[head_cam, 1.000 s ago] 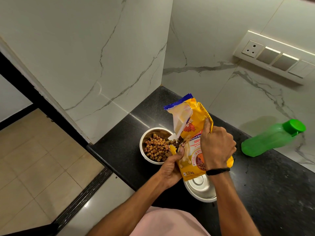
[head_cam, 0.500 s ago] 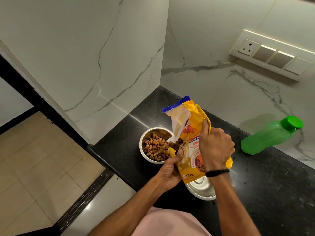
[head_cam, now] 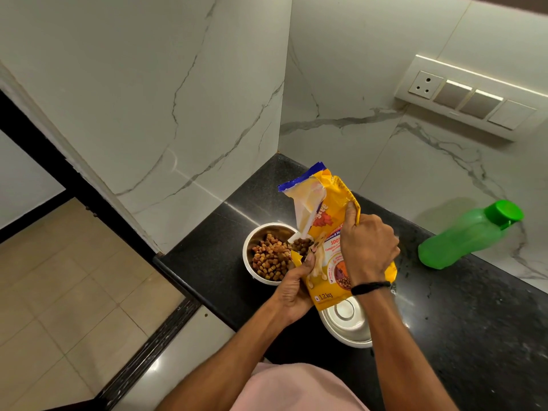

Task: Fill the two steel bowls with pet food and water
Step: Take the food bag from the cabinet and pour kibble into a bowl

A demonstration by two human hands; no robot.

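One bowl was filled and the other empty; little had shifted.
Head view, centre: the left hand (head_cam: 292, 289) pinched the tilted dog food bag (head_cam: 327, 212) by its torn mouth. The right hand (head_cam: 367, 247) stayed clenched round its top, over the steel bowl of kibble (head_cam: 248, 253). The empty steel bowl (head_cam: 347, 327) sat lower centre and the green bottle (head_cam: 465, 235) at right, so water likely came next.

1 head-worn wide-angle view: looks forward and down, close over black counter (head_cam: 204, 262) corner.
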